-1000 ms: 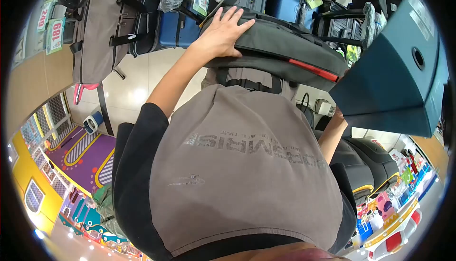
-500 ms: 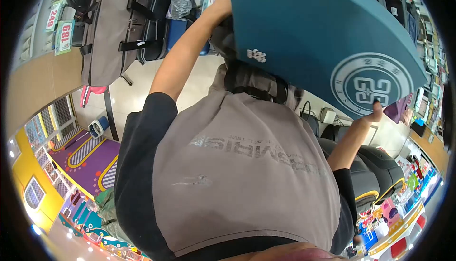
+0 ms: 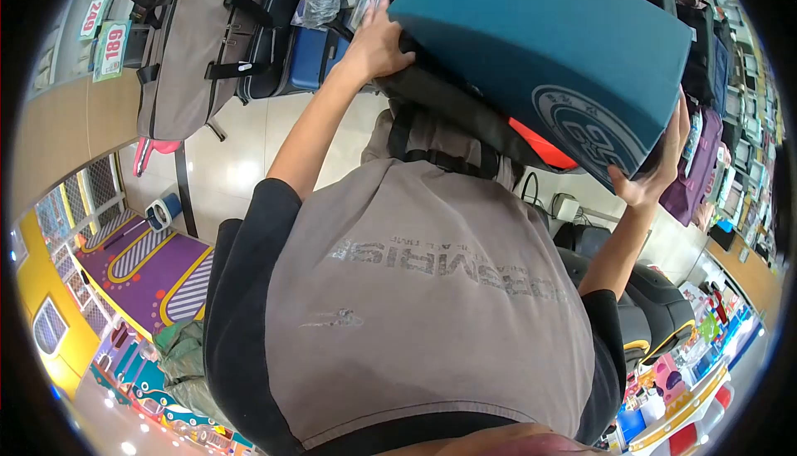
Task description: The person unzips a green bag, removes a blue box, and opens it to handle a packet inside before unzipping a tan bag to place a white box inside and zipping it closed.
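A large teal cardboard box (image 3: 531,32) with a round white emblem is tilted in front of my chest. My right hand (image 3: 660,161) grips its lower right corner, thumb on the emblem side and fingers along the end. At the box's left corner is my left hand (image 3: 378,47), fingers stretched out and thumb apart, right at the edge of a dark bag (image 3: 448,103). That bag lies below the box, partly covered by it, and a red-orange patch (image 3: 540,142) shows beside it.
Grey-brown luggage (image 3: 195,57), a black case (image 3: 278,24) and a blue case (image 3: 311,57) stand at the left, near number tags (image 3: 110,51). A purple bag (image 3: 701,165) is at the right. Black seats (image 3: 656,302) stand behind my right arm.
The box has turned and tilted away, so its broad side now shows less and the dark bag beneath appears. My left hand has come into view at its corner; my right hand has risen.
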